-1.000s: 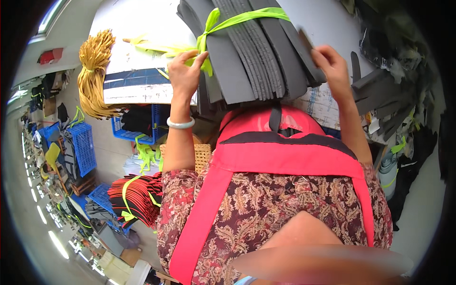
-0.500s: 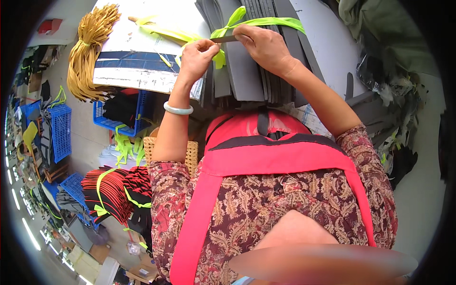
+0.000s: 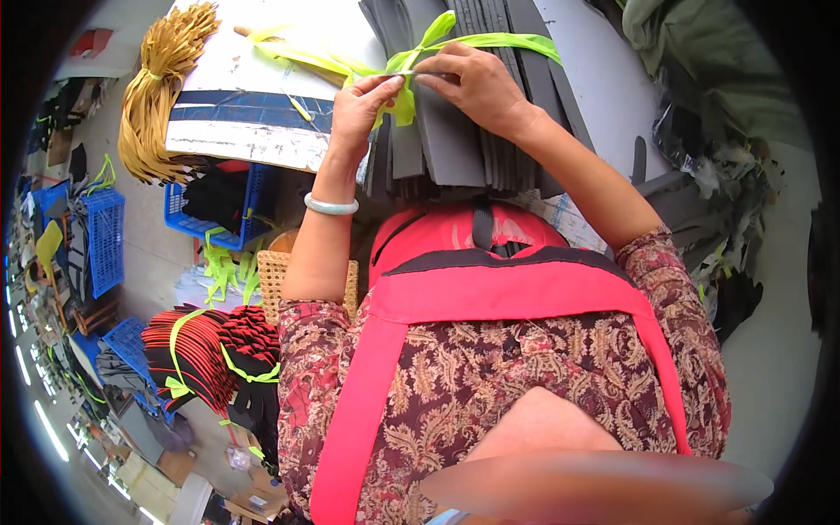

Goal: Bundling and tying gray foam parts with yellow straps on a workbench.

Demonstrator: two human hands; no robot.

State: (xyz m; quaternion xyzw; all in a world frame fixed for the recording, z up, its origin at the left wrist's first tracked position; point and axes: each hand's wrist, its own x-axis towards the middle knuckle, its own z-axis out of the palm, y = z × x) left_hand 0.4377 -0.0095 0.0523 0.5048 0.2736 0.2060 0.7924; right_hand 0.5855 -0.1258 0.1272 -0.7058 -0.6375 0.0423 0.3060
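Pinching a thin grey strip [image 3: 409, 73]: left hand [image 3: 357, 107] and right hand [image 3: 483, 89] each press thumb to fingers at opposite ends. Strip sits above dark-grey sheet stack [image 3: 451, 144], by neon-yellow ribbon [image 3: 516, 41] tied around it.

A workshop, by the look of it: tied grey sheets [image 3: 451, 144] and a bundle of golden strips [image 3: 144, 122] on the white tabletop [image 3: 227, 66] at the top; blue plastic crates [image 3: 105, 245], red-and-black bundles [image 3: 188, 350] and strip lights [image 3: 51, 430] at left.
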